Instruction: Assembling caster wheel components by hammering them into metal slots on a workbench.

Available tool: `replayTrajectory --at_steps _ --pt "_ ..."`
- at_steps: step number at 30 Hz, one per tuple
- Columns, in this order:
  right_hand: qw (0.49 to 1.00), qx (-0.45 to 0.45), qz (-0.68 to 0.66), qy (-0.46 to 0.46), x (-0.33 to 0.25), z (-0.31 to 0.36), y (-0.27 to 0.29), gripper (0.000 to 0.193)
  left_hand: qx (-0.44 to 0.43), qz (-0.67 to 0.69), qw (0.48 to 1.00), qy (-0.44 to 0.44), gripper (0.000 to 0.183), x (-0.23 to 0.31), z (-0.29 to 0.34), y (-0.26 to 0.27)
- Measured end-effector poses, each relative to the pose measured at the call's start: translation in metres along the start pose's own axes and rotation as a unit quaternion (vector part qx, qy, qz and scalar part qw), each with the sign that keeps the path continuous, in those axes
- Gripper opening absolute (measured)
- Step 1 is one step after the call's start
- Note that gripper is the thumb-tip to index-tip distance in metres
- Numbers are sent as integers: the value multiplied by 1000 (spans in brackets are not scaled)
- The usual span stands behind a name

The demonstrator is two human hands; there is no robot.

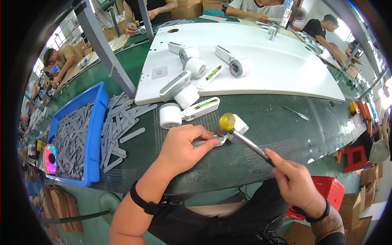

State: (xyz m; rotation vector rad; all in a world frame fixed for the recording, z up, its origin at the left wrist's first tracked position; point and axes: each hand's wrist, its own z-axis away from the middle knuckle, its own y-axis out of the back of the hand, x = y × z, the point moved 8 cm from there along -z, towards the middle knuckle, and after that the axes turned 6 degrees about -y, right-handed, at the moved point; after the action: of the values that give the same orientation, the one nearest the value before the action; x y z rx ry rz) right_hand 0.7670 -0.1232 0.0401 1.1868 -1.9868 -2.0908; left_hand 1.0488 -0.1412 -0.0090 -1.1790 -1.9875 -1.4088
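Observation:
My right hand point(298, 181) is wrapped round the dark grip of a hammer point(250, 143) with a metal shaft and a yellow head. The hammer's head is at a white unit point(241, 125) on the green bench; its other face is slightly blurred. With thumb and fingers closed, my left hand point(183, 148) grips the grey-and-white handle of that unit. My fingers and the hammer hide part of it. Just beyond my left hand lies another white unit point(170, 116) with a round head and a flat handle; a green strip shows in the handle's slot.
A blue bin point(96, 134) full of grey flat strips stands at left, with loose grey strips point(116, 132) spilled beside it. Several white units point(195, 67) lie on a raised white board point(281, 61). A screwdriver point(297, 113) rests at right. Other people work beyond the bench.

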Motion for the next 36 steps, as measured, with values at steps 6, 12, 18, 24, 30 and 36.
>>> replayTrajectory --at_steps 6,12,18,24,30,36 --pt "989 119 -85 -6 -5 1 24 56 10 43 999 28 19 -2 -1 2" --pt "999 9 -38 8 -6 -10 0 52 4 0 998 66 30 -2 8 4" --pt "987 116 -95 53 -31 -3 42 51 23 -132 991 -4 33 -4 38 31" --pt "998 -53 -17 14 -20 -14 8 57 41 -83 995 28 33 -20 44 28" --pt "996 7 -53 68 -19 -17 -2 59 32 -62 997 34 36 -23 37 24" --pt "988 46 -114 93 -40 -23 -4 58 38 -57 997 22 38 -24 38 25"
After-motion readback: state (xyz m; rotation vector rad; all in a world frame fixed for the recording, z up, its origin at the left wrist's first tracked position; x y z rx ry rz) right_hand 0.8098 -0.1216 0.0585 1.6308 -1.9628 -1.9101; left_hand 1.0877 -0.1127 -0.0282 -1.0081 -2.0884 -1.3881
